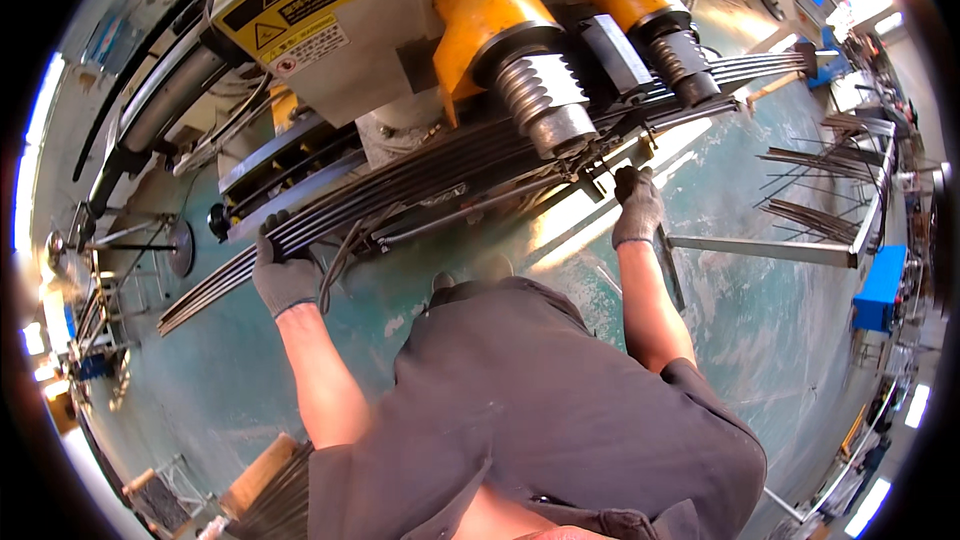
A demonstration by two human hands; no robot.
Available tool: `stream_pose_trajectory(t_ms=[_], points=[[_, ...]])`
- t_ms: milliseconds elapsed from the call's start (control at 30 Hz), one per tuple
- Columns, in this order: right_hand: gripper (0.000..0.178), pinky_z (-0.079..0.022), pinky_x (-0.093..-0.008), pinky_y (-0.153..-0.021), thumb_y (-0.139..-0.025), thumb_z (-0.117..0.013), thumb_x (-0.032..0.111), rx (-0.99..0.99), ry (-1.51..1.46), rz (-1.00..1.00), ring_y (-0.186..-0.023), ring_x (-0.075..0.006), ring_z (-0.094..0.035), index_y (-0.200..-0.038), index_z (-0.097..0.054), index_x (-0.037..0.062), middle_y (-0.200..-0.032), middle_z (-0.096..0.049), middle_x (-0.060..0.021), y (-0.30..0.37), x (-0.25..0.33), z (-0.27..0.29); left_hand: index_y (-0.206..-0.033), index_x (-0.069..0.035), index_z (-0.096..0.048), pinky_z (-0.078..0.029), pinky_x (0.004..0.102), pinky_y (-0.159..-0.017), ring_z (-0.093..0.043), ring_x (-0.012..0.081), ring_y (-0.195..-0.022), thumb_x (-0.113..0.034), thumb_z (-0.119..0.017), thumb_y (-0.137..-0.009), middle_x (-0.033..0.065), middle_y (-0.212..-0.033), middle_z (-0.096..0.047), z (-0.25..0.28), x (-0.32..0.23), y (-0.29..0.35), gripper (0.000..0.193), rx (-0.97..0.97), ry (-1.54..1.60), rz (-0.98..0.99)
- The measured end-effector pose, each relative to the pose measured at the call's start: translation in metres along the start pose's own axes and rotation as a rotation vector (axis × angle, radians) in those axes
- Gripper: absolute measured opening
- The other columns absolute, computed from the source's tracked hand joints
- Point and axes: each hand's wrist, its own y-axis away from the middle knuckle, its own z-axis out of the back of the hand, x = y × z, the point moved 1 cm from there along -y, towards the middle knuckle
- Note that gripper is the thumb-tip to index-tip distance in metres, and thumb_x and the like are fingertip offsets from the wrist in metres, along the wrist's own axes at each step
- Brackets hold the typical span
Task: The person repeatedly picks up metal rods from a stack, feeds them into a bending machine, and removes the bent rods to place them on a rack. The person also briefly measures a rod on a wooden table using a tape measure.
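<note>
Long thin metal rods (218, 287) lie in a bundle along the front of a machine and jut out past it at the left. My left hand (288, 280), in a grey glove with dark fingertips, is closed around this bundle near its left end. A dark looped cable (345, 260) hangs beside that hand. On the right, my gloved right hand (638, 208) has its fingers curled at a dark part on the machine's front edge; what they grip is hidden. Above, between my hands, two orange housings (490, 5) carry ribbed steel spindles (543, 95) pointing down over the rods.
A pale machine body (320, 60) with yellow-black warning labels rises ahead. At the right stands a metal rack (770, 250) bearing more rods (815, 220), beside a blue box (880, 290). A round-based stand (180, 247) is at left. More dark rods (275, 500) lie at the lower left.
</note>
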Motion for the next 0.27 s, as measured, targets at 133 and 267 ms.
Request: stream_pose_trajectory(t_ms=[133, 267], points=[[0.056, -0.056, -0.0320, -0.084, -0.108, -0.060, 0.050, -0.153, 0.080, -0.136, -0.095, -0.0171, -0.070, -0.115, -0.075, -0.0029, -0.107, -0.078, -0.0097, 0.002, -0.027, 0.032, -0.124, 0.001, -0.067, -0.055, 0.0484, -0.110, -0.070, 0.0326, -0.116, -0.022, -0.056, -0.110, 0.0156, -0.121, -0.074, -0.010, 0.013, 0.006, 0.029, 0.000, -0.075, -0.047], [0.057, -0.057, -0.0322, -0.082, -0.105, -0.063, 0.053, -0.096, 0.044, -0.242, -0.095, -0.0168, -0.071, -0.116, -0.075, -0.0025, -0.106, -0.078, -0.0100, 0.005, -0.035, 0.028, -0.126, 0.002, -0.069, -0.051, 0.0492, -0.114, -0.068, 0.0327, -0.121, -0.022, -0.065, -0.106, 0.0167, -0.123, -0.074, -0.012, 0.046, 0.012, 0.032, 0.056, -0.005, 0.035]])
